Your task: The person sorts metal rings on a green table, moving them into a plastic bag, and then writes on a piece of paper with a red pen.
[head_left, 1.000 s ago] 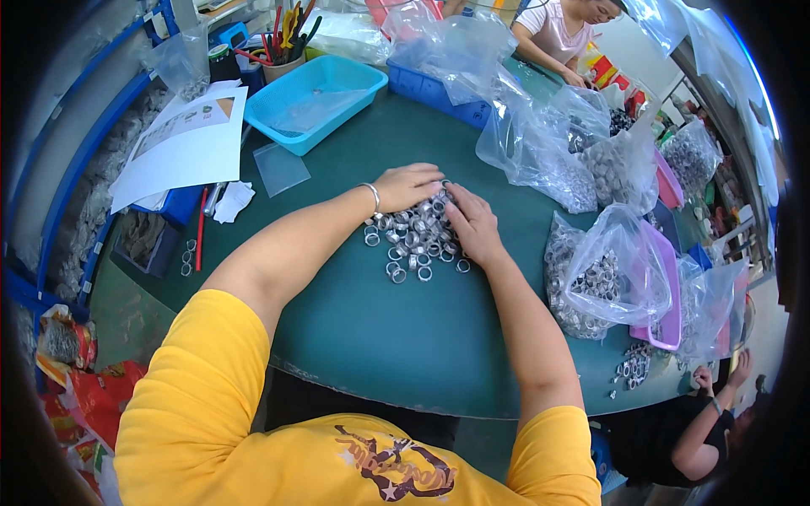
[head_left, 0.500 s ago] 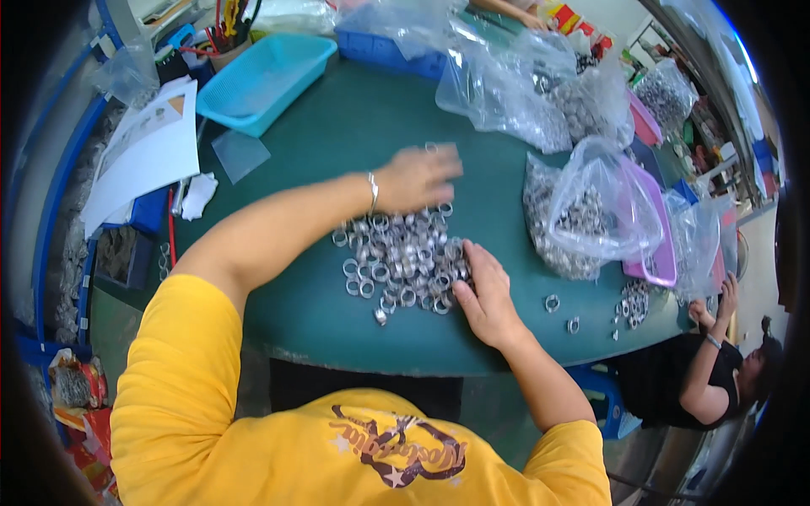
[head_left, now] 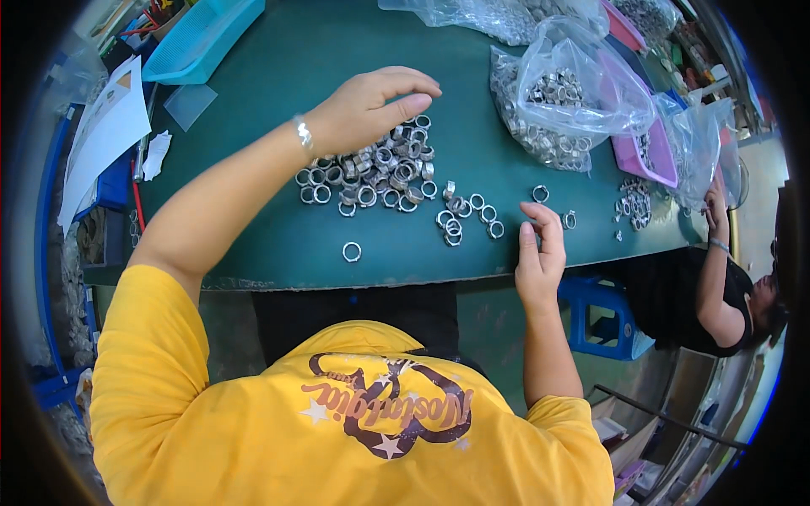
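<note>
Head view shows the green desk (head_left: 278, 93) sitting higher than half a second ago, probably because the wearer's head has moved rather than the desk. Toward its right, a clear bag (head_left: 540, 126) full of metal rings stands beside a purple tray (head_left: 666, 171). Near the desk's middle lies the main pile of metal rings (head_left: 380, 173), now apart from the right hand, which touched its side half a second ago. The left hand (head_left: 367, 105) is over the pile's upper edge, its fingers outstretched and close together, thumb apart, with no ring visible in them; whether the palm touches metal I cannot tell. The right hand (head_left: 542, 266) has moved out to the right, its fingers loosely bent, a narrow gap to the thumb and nothing visible between. A small cluster of rings (head_left: 460, 205) now lies between the pile and that hand, so the rings, judging by this, have begun to divide into two groups. Smallest of all, a single ring (head_left: 345, 251) lies alone below the pile, near the desk's front edge.
</note>
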The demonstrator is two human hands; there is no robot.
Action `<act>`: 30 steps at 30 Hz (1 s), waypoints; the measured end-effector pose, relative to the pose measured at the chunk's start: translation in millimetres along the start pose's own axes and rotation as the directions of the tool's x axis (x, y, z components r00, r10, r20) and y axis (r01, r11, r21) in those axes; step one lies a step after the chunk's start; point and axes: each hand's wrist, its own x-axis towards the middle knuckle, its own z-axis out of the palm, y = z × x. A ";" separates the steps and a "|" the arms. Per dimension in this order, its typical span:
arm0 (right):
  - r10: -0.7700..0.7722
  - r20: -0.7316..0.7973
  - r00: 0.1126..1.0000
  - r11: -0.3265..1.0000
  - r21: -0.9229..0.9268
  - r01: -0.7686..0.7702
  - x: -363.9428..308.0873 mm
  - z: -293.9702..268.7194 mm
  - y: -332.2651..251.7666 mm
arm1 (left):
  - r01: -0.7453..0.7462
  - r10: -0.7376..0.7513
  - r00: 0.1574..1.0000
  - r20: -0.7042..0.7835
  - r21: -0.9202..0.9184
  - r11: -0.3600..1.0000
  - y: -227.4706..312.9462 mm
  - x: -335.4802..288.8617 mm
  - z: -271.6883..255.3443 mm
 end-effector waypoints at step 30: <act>-0.466 0.394 0.792 0.826 -0.128 0.549 39.2 35.6 -9.0 | 0.410 -0.403 0.490 0.773 -0.612 -0.676 80.8 -144.3 196.5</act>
